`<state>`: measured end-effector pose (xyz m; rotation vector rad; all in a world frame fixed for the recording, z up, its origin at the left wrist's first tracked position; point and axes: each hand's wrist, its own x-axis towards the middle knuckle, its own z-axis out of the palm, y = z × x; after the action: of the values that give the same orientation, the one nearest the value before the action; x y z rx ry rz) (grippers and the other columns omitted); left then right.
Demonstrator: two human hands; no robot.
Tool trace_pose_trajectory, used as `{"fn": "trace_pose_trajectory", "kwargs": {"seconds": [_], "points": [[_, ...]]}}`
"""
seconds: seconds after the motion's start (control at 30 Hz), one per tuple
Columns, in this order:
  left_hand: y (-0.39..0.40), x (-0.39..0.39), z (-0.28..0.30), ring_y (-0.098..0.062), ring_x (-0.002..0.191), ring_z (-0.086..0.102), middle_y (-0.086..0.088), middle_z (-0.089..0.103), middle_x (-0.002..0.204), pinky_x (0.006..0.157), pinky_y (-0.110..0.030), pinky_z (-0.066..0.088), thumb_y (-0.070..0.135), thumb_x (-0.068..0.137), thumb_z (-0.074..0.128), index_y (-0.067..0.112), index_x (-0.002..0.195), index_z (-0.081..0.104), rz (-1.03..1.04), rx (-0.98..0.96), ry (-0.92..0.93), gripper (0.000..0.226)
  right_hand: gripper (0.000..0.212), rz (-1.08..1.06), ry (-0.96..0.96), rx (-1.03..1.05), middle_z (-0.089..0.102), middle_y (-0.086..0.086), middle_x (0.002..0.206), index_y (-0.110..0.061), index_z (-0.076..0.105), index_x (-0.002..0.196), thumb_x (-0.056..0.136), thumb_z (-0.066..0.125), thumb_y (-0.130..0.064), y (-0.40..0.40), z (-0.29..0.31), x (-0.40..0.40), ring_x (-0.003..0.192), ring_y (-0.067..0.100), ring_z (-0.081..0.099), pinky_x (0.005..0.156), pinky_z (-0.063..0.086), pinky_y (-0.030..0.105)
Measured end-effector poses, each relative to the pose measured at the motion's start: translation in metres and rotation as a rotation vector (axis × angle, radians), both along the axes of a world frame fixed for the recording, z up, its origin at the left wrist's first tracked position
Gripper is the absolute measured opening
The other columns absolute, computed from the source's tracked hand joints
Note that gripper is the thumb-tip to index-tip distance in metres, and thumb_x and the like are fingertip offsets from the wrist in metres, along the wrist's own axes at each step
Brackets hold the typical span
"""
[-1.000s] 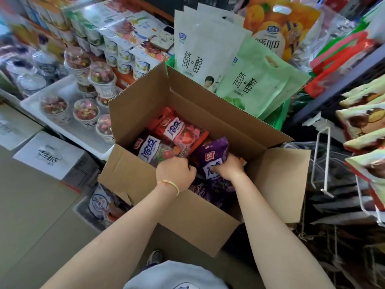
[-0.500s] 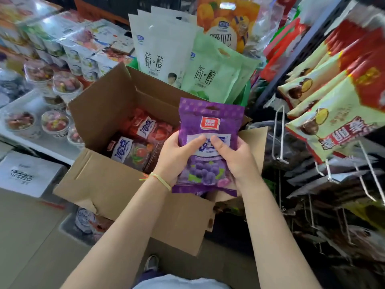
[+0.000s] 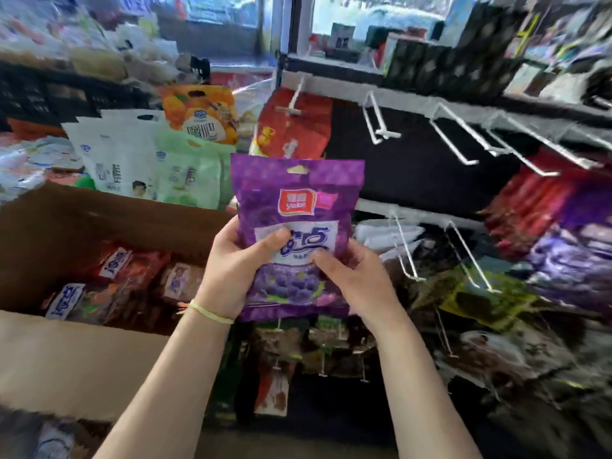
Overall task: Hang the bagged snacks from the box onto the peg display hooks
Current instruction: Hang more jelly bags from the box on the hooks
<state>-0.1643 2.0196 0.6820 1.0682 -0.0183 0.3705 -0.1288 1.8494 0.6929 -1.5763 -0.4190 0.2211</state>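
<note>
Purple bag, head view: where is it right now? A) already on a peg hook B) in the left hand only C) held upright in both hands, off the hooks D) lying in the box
C. The purple bag is upright between the left hand and right hand, thumbs on its front; its hang hole at the top is free, and the white peg hooks behind it sit apart from it.

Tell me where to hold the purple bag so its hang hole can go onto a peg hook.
Keep the grip on the lower half of the purple bag, coming from both side edges as the left hand and right hand do now. The bag is upright, and its hang hole sits top centre, so a low grip leaves it free for an empty peg hook.
</note>
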Motion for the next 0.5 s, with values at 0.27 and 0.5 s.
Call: {"fn": "trace_pose_trajectory", "kwargs": {"seconds": [0.27,0.5], "points": [[-0.183,0.040,0.007,-0.032,0.109,0.069,-0.016,0.070,0.121,0.098,-0.056,0.054,0.013,0.087,0.074,0.020,0.136,0.053,-0.006,0.204,-0.052,0.054,0.078,-0.300,-0.380,0.056,0.053,0.003,0.145,-0.030,0.022,0.155,0.094,0.067,-0.014,-0.168,0.014,0.016,0.130,0.015,0.056,0.105,0.049,0.037],[-0.271,0.076,0.028,0.003,0.137,0.044,0.013,0.049,0.147,0.108,-0.015,0.038,0.009,0.100,0.061,0.025,0.151,0.041,0.064,0.666,-0.213,0.057,0.053,-0.326,-0.444,-0.120,0.040,-0.039,0.145,-0.044,0.044,0.144,0.101,0.052,-0.014,-0.253,0.028,0.047,0.141,-0.010,0.030,0.124,0.021,0.045]]}}
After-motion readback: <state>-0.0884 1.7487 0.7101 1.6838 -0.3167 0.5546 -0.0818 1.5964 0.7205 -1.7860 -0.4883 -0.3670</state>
